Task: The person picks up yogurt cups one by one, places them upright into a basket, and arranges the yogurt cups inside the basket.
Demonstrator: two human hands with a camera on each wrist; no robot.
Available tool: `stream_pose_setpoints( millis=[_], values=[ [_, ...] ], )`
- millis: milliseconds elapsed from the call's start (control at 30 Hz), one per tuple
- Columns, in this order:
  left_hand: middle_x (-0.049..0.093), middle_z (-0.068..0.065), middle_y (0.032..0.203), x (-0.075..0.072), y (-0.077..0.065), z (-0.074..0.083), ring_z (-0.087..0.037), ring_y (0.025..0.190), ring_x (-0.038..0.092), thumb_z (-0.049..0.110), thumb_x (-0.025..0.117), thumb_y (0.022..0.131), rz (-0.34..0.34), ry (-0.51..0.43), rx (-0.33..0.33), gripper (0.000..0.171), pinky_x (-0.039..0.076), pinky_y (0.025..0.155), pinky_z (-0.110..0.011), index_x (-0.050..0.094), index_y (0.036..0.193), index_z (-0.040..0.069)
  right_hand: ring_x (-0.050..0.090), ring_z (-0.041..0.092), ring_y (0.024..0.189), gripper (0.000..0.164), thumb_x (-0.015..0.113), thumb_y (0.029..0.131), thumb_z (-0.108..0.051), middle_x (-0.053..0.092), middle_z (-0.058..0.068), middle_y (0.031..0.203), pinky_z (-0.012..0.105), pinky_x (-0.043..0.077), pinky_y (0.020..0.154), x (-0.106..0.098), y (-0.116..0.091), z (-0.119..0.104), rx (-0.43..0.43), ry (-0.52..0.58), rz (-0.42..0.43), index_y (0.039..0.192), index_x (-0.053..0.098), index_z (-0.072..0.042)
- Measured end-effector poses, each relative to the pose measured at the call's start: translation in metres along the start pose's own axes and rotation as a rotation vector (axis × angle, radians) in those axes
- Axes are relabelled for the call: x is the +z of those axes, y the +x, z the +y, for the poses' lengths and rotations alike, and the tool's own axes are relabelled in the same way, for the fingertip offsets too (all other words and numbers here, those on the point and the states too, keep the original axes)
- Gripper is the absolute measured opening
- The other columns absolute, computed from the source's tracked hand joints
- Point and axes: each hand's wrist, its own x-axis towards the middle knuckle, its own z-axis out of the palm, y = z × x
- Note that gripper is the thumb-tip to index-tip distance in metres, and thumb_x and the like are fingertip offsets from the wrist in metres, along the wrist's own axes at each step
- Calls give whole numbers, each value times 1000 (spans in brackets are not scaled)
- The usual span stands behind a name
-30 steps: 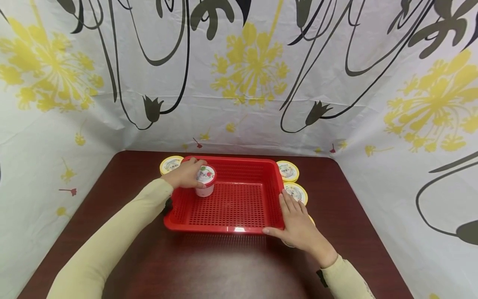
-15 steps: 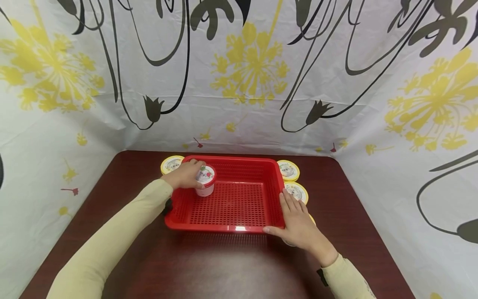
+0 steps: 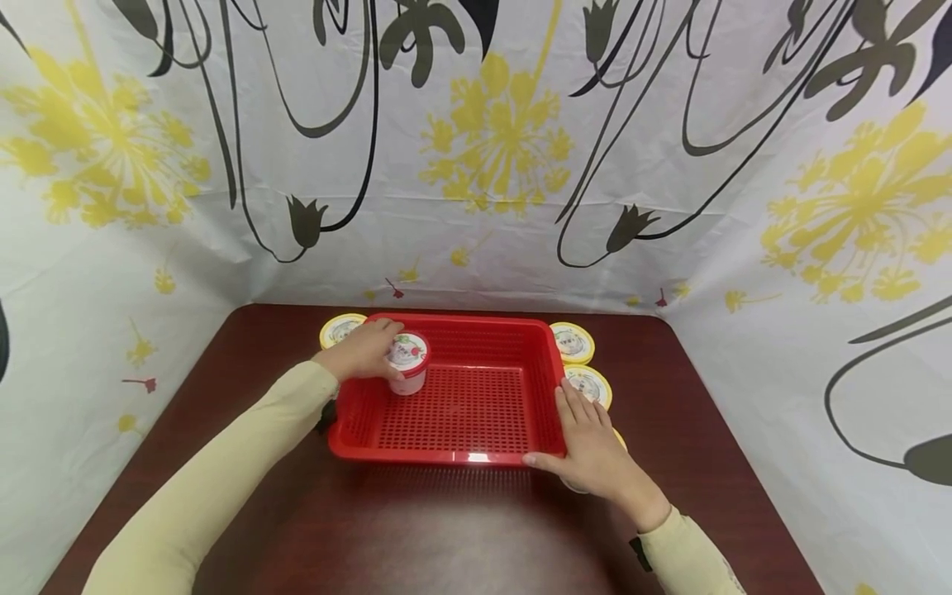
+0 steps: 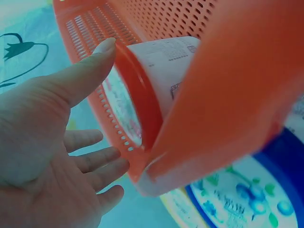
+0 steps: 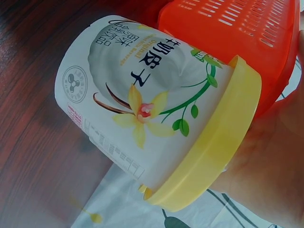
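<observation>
Red-lidded cup [image 3: 411, 362] stands upright in basket [image 3: 454, 456], left of frame centre; we see left hand [image 3: 362, 354] wide, thumb at it, right hand [image 3: 597, 450] spread on basket, partly blocking yellow-lidded cups [image 3: 589, 383], frame right.

Glare marks the basket [image 3: 461, 456] and table [image 3: 461, 537] (left wrist view bluish).

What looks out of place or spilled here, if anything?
Nothing stands out: the red-lidded tub sits upright in the red basket, lid on, and the yellow-lidded tubs outside it look closed. I see no spills or damage.
</observation>
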Motion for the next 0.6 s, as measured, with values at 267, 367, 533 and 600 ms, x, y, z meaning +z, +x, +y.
stream_pose_setpoints(
  millis=[267, 367, 533, 600],
  values=[
    [38, -25, 154, -22, -27, -5, -44, 144, 34, 39, 78, 83, 124, -15, -31, 92, 28, 121, -58, 31, 151, -2, 27, 42, 149, 115, 56, 79, -79, 20, 18, 165, 66, 25, 118, -2, 0, -1, -6, -4, 1, 155, 25, 2],
    [35, -25, 156, -32, -40, -7, -45, 146, 31, 37, 79, 83, 188, -14, -45, 93, 26, 120, -61, 30, 152, -2, 27, 42, 149, 115, 56, 79, -79, 20, 18, 165, 66, 25, 118, -2, 0, -2, -8, -7, 1, 155, 25, 2],
    [30, -24, 159, -43, -60, -13, -45, 147, 28, 37, 80, 81, 298, 10, -62, 98, 27, 119, -62, 27, 154, 0, 27, 42, 149, 115, 56, 79, -79, 21, 19, 165, 66, 25, 118, -3, 0, -2, -5, -6, -6, 154, 25, 2],
    [28, -24, 160, -45, -67, -16, -45, 147, 27, 36, 81, 80, 344, 22, -57, 99, 26, 119, -63, 26, 154, 0, 27, 42, 149, 115, 56, 79, -79, 20, 19, 165, 66, 24, 118, -3, 0, -3, -2, -3, -9, 155, 25, 2]
  ],
)
